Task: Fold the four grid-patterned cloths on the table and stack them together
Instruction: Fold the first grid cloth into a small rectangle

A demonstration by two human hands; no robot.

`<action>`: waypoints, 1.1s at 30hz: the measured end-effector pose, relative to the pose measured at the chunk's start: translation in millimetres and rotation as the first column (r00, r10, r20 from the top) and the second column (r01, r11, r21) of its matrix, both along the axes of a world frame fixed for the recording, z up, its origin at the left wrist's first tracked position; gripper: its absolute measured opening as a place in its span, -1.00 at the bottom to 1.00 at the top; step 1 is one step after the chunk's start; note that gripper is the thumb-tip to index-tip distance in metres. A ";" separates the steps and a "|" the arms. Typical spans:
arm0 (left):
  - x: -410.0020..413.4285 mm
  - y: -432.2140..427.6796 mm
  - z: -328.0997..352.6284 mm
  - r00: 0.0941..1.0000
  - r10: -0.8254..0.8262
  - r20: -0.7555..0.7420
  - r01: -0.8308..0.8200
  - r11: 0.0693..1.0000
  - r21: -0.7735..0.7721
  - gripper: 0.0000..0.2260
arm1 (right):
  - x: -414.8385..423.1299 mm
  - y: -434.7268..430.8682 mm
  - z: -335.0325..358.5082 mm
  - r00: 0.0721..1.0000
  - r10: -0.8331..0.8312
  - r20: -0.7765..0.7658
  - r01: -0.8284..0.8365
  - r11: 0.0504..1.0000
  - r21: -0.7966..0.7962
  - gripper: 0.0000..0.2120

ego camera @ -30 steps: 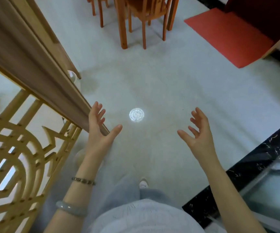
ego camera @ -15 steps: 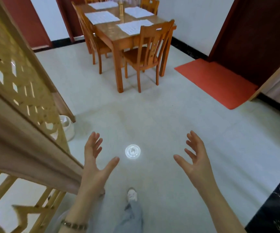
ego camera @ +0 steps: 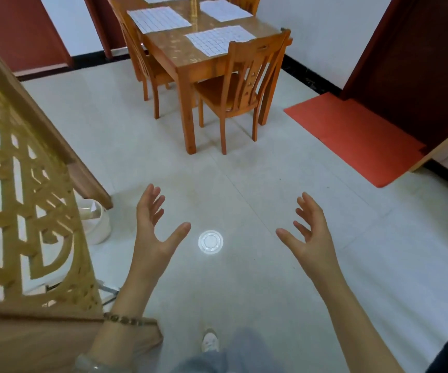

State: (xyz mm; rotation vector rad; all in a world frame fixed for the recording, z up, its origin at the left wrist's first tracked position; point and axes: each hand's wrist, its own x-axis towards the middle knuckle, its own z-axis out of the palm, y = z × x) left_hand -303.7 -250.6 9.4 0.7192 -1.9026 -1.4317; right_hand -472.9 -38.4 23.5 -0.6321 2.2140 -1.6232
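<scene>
Standing on a pale tiled floor [ego camera: 244, 278], a person is seen from above, with a white shoe [ego camera: 210, 341] and grey trouser legs at the bottom edge. Both forearms are held out in front at waist height. The left hand [ego camera: 153, 238] is spread wide, palm turned inward, fingers apart and nothing gripped; a bead bracelet [ego camera: 126, 319] and a pale bangle [ego camera: 91, 363] are worn on that wrist. The right hand [ego camera: 311, 238] is likewise held open, fingers loosely curled and empty. Between the two hands a round bright spot [ego camera: 210, 242] is seen on the floor, possibly a reflected lamp. A carved wooden screen [ego camera: 29, 211] is stood close at the left, with a white bin [ego camera: 96, 222] just behind it. A red mat [ego camera: 357, 135] is laid at the right by a dark doorway. Well beyond the hands, a wooden table [ego camera: 188, 57] is placed with chairs [ego camera: 244, 84] around it. Three grid cloths are visible, spread flat and unfolded on its top: one near the front edge [ego camera: 219, 40], one at the left [ego camera: 158, 19] and one at the far right [ego camera: 225, 10]. A fourth, at the top edge, is barely shown. All cloths lie far from both hands, untouched.
</scene>
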 end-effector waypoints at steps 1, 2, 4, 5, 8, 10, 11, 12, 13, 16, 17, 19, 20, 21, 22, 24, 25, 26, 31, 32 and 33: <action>-9.5 -5.8 0.0 1.000 -0.002 0.005 0.002 1.000 0.001 -0.22 | -9.3 -7.0 0.4 1.000 -0.001 0.003 0.001 1.000 0.001 -0.26; -20.6 -12.8 -0.5 1.000 -0.001 0.011 0.001 1.000 -0.001 -0.22 | -21.1 -14.6 0.7 1.000 -0.003 0.002 0.003 1.000 0.002 -0.26; -45.0 -28.0 -1.7 0.999 0.002 0.032 -0.002 1.000 -0.010 -0.21 | -47.5 -30.7 1.4 1.000 -0.003 -0.001 0.003 1.000 0.008 -0.26; -58.6 -36.6 -3.0 0.999 0.005 0.038 -0.004 1.000 -0.012 -0.21 | -62.4 -39.5 1.0 1.000 -0.001 -0.001 0.001 1.000 0.007 -0.26; -101.5 -63.1 -6.1 0.999 0.031 0.043 -0.031 1.000 -0.005 -0.21 | -111.4 -67.4 -2.1 1.000 0.000 0.003 0.000 1.000 0.007 -0.26; -136.1 -84.8 -6.8 0.997 0.060 0.039 -0.060 0.998 -0.006 -0.22 | -152.5 -92.3 -4.4 1.000 0.019 0.000 -0.019 1.000 0.013 -0.27; -153.2 -95.4 -6.0 0.997 0.072 0.033 -0.072 0.997 -0.007 -0.23 | -172.8 -105.0 -4.9 1.000 0.031 0.000 -0.031 0.999 0.012 -0.27; -170.7 -106.4 -5.8 0.996 0.086 0.029 -0.086 0.996 -0.006 -0.24 | -193.5 -117.3 -5.5 0.999 0.046 -0.002 -0.046 0.999 0.011 -0.27; -188.3 -116.7 -5.3 0.995 0.099 0.028 -0.099 0.995 -0.006 -0.24 | -213.5 -129.2 -5.4 0.998 0.064 -0.005 -0.063 0.998 0.011 -0.27; -240.2 -142.3 -1.6 0.989 0.144 0.028 -0.144 0.990 0.003 -0.23 | -270.5 -162.0 -2.8 0.994 0.111 0.003 -0.111 0.994 0.018 -0.27; -257.8 -150.3 0.3 0.987 0.159 0.023 -0.159 0.987 0.005 -0.22 | -289.9 -173.1 -1.1 0.992 0.123 0.004 -0.123 0.992 0.017 -0.28; -289.5 -165.1 2.4 0.983 0.183 0.019 -0.183 0.983 -0.004 -0.23 | -325.4 -195.0 1.4 0.989 0.150 0.000 -0.150 0.988 0.021 -0.27; -304.2 -172.9 2.9 0.981 0.190 0.020 -0.190 0.982 -0.007 -0.23 | -342.1 -206.0 2.1 0.987 0.163 0.002 -0.163 0.986 0.028 -0.27; -317.1 -180.1 2.7 0.980 0.197 0.024 -0.197 0.980 -0.004 -0.24 | -356.8 -216.4 2.5 0.985 0.173 0.006 -0.173 0.984 0.035 -0.27; -328.3 -187.2 2.2 0.978 0.205 0.028 -0.205 0.979 -0.001 -0.24 | -370.4 -225.7 2.6 0.984 0.180 0.011 -0.180 0.983 0.037 -0.27; -350.5 -204.4 2.1 0.974 0.222 0.037 -0.222 0.975 -0.005 -0.23 | -397.0 -246.4 3.4 0.982 0.187 0.010 -0.187 0.982 0.031 -0.27; -362.2 -214.2 2.2 0.973 0.228 0.040 -0.228 0.974 -0.006 -0.23 | -410.3 -257.3 4.1 0.981 0.192 0.010 -0.192 0.981 0.033 -0.27; -373.9 -225.0 1.8 0.972 0.232 0.039 -0.232 0.973 -0.004 -0.24 | -423.2 -268.7 4.4 0.980 0.197 0.012 -0.197 0.980 0.036 -0.27; -441.0 -287.3 -4.0 0.975 0.219 0.041 -0.219 0.976 -0.002 -0.25 | -489.4 -327.4 -0.1 0.982 0.189 0.004 -0.189 0.982 0.024 -0.29; -456.7 -301.4 -6.3 0.977 0.211 0.040 -0.211 0.977 0.000 -0.25 | -504.2 -340.1 -1.5 0.984 0.179 -0.001 -0.179 0.984 0.016 -0.31; -472.7 -315.7 -8.2 0.978 0.204 0.037 -0.204 0.979 -0.001 -0.24 | -518.8 -353.7 -1.9 0.985 0.170 -0.009 -0.170 0.985 0.009 -0.32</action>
